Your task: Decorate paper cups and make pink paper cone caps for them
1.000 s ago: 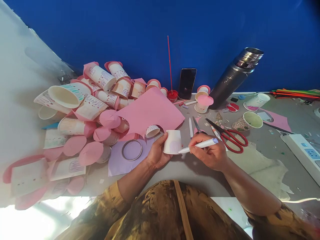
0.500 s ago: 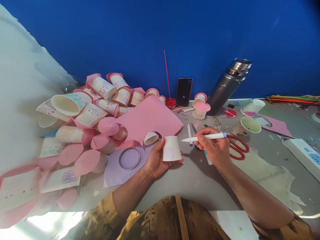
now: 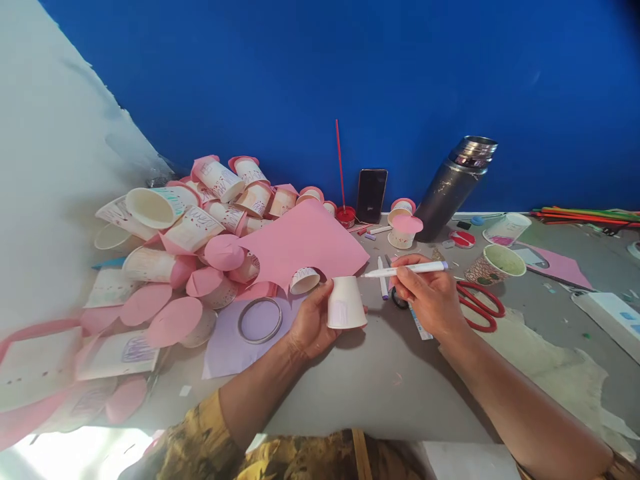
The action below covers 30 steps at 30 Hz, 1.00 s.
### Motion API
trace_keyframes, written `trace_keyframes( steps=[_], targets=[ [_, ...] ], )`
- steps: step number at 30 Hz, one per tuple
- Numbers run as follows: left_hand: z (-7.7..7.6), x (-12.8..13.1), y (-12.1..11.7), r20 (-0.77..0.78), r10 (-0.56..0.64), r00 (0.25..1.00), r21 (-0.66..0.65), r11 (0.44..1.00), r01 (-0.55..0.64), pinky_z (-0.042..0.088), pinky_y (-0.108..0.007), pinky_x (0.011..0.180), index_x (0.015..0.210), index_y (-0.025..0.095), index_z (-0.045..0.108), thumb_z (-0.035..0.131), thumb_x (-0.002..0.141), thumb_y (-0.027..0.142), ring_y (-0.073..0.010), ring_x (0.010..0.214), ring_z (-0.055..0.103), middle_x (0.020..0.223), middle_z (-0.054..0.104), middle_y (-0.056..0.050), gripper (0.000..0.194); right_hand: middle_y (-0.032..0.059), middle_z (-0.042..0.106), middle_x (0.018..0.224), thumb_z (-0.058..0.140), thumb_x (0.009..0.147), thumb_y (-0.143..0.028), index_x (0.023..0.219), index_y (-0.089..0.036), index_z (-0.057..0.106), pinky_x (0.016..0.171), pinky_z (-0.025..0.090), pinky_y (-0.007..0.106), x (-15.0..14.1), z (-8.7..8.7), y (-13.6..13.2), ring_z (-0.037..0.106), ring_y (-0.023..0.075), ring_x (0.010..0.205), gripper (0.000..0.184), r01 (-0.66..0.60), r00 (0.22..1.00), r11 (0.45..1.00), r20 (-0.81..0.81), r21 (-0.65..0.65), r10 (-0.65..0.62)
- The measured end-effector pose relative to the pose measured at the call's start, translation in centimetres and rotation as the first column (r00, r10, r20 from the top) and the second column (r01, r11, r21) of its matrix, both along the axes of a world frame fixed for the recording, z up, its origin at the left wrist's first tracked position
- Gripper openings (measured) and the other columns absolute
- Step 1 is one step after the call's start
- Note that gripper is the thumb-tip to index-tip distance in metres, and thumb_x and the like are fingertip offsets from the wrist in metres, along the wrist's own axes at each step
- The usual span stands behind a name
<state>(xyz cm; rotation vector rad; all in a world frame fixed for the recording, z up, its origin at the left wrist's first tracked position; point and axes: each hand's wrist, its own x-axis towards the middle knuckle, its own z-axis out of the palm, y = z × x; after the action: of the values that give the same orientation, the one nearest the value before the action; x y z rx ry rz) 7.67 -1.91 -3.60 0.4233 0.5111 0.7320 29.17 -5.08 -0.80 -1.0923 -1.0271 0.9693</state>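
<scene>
A white paper cup (image 3: 354, 300), bottom up, is held in my left hand (image 3: 311, 325), its thumb along the side and fingertips showing past the far edge. Pale purple colouring marks the cup's lower side. My right hand (image 3: 431, 298) grips a white marker (image 3: 415, 268) with a lilac end, its tip close to the cup's upper right edge; I cannot tell whether they touch. Under and behind that hand are a purple-tipped marker (image 3: 383, 277) and red-handled scissors (image 3: 481, 307). Left of the cup lie purple paper (image 3: 217, 353) and a metal ring (image 3: 260, 339).
Decorated paper cups with pink paper pieces (image 3: 175, 320) are heaped on the left. Pink paper (image 3: 310, 240) leans across the middle. Along the blue wall stand a phone (image 3: 371, 195) and a dark flask (image 3: 453, 193). A patterned cup (image 3: 493, 267) and a power strip (image 3: 610, 320) are at right.
My right hand has lifted the marker from the cup's lower right edge to near its top. The cup stays in my left hand. The whole view has shifted with the head.
</scene>
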Motion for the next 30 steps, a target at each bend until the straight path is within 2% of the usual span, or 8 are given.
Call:
trace_keyframes(
  steps=[7, 13, 15, 19, 22, 26, 30],
  targets=[
    [0.5, 0.1, -0.1, 0.028, 0.006, 1.0, -0.004, 1.0, -0.006, 0.064, -0.049, 0.074, 0.128, 0.009, 0.066, 0.058, 0.099, 0.046, -0.0343, 0.088, 0.078, 0.099, 0.077, -0.016, 0.047, -0.0004, 0.067, 0.066, 0.075, 0.093, -0.043, 0.091, -0.021, 0.073, 0.048, 0.043, 0.024, -0.3, -0.1, -1.8, 0.055, 0.0115, 0.052, 0.022, -0.088, 0.99, 0.994, 0.114, 0.06, 0.081],
    [0.5, 0.1, -0.1, 0.051, 0.018, 0.999, -0.002, 1.0, -0.018, 0.063, -0.046, 0.075, 0.124, 0.011, 0.069, 0.061, 0.097, 0.045, -0.0327, 0.087, 0.078, 0.1, 0.077, -0.015, 0.044, 0.0, 0.068, 0.067, 0.076, 0.093, -0.04, 0.089, -0.022, 0.073, 0.049, 0.044, 0.023, -0.2, -0.4, -1.6, 0.056, 0.0116, 0.054, 0.019, -0.057, 0.991, 0.995, 0.127, 0.087, 0.046],
    [0.6, 0.2, -0.2, 0.037, 0.036, 0.999, -0.006, 0.999, -0.035, 0.063, -0.046, 0.08, 0.123, 0.01, 0.07, 0.063, 0.096, 0.044, -0.032, 0.088, 0.078, 0.102, 0.078, -0.015, 0.044, -0.001, 0.066, 0.065, 0.075, 0.094, -0.039, 0.091, -0.022, 0.073, 0.05, 0.045, 0.024, -0.3, -0.4, -1.5, 0.057, 0.0121, 0.055, 0.017, -0.021, 0.995, 0.994, 0.103, 0.103, 0.011],
    [0.7, 0.4, -0.3, 0.018, 0.104, 0.994, -0.042, 0.994, -0.103, 0.058, -0.042, 0.099, 0.122, 0.008, 0.071, 0.066, 0.095, 0.033, -0.0298, 0.103, 0.075, 0.114, 0.077, -0.018, 0.038, -0.0007, 0.068, 0.067, 0.075, 0.094, -0.038, 0.097, -0.023, 0.074, 0.052, 0.047, 0.025, -0.6, -0.1, -1.5, 0.057, 0.0122, 0.055, 0.015, 0.032, 0.995, 0.993, 0.095, 0.112, -0.042],
    [0.8, 0.5, -0.3, -0.004, 0.134, 0.991, -0.073, 0.988, -0.134, 0.055, -0.04, 0.104, 0.121, 0.007, 0.071, 0.064, 0.095, 0.028, -0.0286, 0.108, 0.074, 0.117, 0.077, -0.018, 0.034, 0.0002, 0.07, 0.068, 0.075, 0.094, -0.039, 0.095, -0.022, 0.075, 0.05, 0.046, 0.024, -0.7, 0.3, -1.6, 0.055, 0.0112, 0.052, 0.017, 0.063, 0.991, 0.992, 0.112, 0.106, -0.075],
    [0.9, 0.5, -0.3, -0.015, 0.085, 0.996, -0.063, 0.994, -0.086, 0.057, -0.043, 0.099, 0.124, 0.006, 0.069, 0.059, 0.098, 0.031, -0.0305, 0.1, 0.077, 0.111, 0.078, -0.018, 0.038, 0.0001, 0.07, 0.068, 0.074, 0.094, -0.036, 0.094, -0.022, 0.075, 0.05, 0.046, 0.024, -0.7, 0.6, -1.7, 0.055, 0.0107, 0.052, 0.014, 0.075, 0.989, 0.99, 0.119, 0.12, -0.089],
    [0.7, 0.2, -0.2, 0.024, 0.009, 1.0, -0.037, 0.999, -0.008, 0.062, -0.047, 0.085, 0.125, 0.009, 0.068, 0.059, 0.099, 0.04, -0.0337, 0.091, 0.079, 0.102, 0.078, -0.014, 0.042, -0.0009, 0.068, 0.066, 0.071, 0.094, -0.029, 0.092, -0.022, 0.074, 0.051, 0.047, 0.024, -0.7, 0.7, -1.8, 0.057, 0.0115, 0.053, 0.007, 0.089, 0.982, 0.988, 0.155, 0.122, -0.108]
  ],
)
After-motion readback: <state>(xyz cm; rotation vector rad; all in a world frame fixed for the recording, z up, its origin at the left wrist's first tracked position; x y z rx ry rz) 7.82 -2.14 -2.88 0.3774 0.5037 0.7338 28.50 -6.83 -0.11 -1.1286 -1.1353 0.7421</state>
